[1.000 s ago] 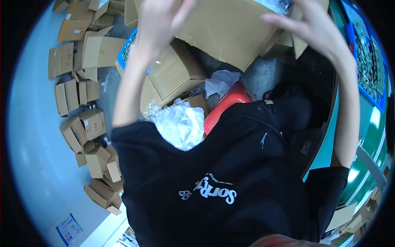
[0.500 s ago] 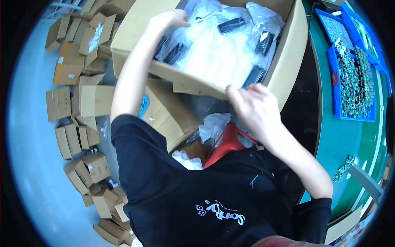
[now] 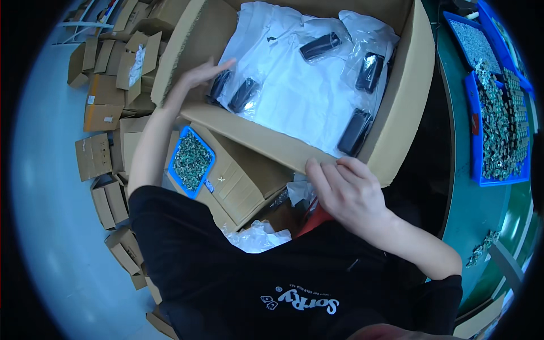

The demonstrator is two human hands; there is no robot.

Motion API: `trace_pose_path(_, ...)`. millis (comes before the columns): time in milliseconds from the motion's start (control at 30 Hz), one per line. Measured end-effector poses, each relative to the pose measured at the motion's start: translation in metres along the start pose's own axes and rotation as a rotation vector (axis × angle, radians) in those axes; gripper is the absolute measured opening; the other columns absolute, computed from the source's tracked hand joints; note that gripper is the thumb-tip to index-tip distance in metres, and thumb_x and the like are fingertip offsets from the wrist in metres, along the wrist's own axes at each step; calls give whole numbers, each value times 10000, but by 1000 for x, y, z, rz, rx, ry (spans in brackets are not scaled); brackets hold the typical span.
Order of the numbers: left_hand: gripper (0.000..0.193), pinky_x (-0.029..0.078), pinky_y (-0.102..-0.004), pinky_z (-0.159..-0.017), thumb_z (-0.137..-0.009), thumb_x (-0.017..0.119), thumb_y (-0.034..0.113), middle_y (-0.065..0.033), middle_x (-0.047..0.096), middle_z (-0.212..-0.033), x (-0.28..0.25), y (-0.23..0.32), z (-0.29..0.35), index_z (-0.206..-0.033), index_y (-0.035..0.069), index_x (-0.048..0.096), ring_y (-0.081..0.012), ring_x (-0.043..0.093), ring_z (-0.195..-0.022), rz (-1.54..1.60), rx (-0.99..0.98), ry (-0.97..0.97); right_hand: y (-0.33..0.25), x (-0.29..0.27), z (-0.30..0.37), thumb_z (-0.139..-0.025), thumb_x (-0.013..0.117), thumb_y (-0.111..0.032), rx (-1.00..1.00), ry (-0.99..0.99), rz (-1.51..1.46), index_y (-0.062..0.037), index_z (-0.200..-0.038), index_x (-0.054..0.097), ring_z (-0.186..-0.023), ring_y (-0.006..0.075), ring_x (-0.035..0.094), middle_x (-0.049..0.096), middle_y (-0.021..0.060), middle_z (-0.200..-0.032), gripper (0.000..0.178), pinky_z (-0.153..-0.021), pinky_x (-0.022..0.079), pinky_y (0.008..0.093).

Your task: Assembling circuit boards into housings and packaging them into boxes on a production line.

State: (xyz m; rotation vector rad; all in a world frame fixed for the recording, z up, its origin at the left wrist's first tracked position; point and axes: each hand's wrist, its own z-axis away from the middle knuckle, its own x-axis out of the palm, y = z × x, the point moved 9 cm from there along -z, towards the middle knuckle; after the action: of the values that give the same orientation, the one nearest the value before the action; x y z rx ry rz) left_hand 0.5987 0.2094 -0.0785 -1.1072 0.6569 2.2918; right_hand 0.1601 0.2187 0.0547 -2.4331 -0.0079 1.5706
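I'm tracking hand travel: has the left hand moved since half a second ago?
Yes: the left hand has shifted leftward, farther from the green table.

Large carton: matt brown cardboard, rough along the far-left flap edge. Black items inside: glossy, in clear, wrinkled plastic. White liner: thin, creased. Right tray: smooth blue plastic. Shirt, near: matt black cloth.

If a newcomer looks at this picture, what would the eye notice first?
The large open cardboard box, top centre, stands out first, with bagged black objects and white sheeting inside. Next come the right hand at the box's near rim and, left of centre, a blue tray of green pieces.
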Motion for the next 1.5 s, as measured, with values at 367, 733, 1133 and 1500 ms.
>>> trace_pose_path(367, 824, 461, -407, -1002, -789, 649, 649, -296, 589, -1237, 74, 29, -36, -1172, -80, 620, -384, 592, -1154, -289, 202, -203, -3, -2, 5, -731, 629, -31, -5, 40, -47, -12, -982, 588, -636, 155, 606, 559, 30, -683, 254, -769, 493, 264)
trace_pose_path(733, 458, 465, -435, -917, -962, 510, 363, -237, 679, -1062, 9, 55, -30, -1073, -59, 651, -368, 629, -1082, 51, 180, 306, 3, -4, 5, -716, 615, -10, -8, 61, -77, -2, -968, 582, -639, 191, 631, 583, 57, -667, 254, -770, 507, 303)
trace_pose_path(1133, 297, 339, -247, -482, -1019, 480, 218, 35, 462, -646, -33, 188, 45, -765, 70, 519, -56, 403, -529, 879, 750, 203, 6, -17, -6, -757, 692, -73, 7, 26, -297, -18, -1092, 569, -923, 245, 652, 651, 135, -902, 361, -935, 464, 356)
trace_pose_path(1500, 276, 336, -222, -472, -1003, 519, 191, 56, 483, -649, 19, 433, 312, -745, 93, 526, -31, 419, -524, 1362, 1271, 7, 151, -91, 111, -939, 498, -583, 760, 1122, -1356, -111, -1428, 438, -1100, 167, 589, 629, 31, -1198, 682, -872, 484, 345)
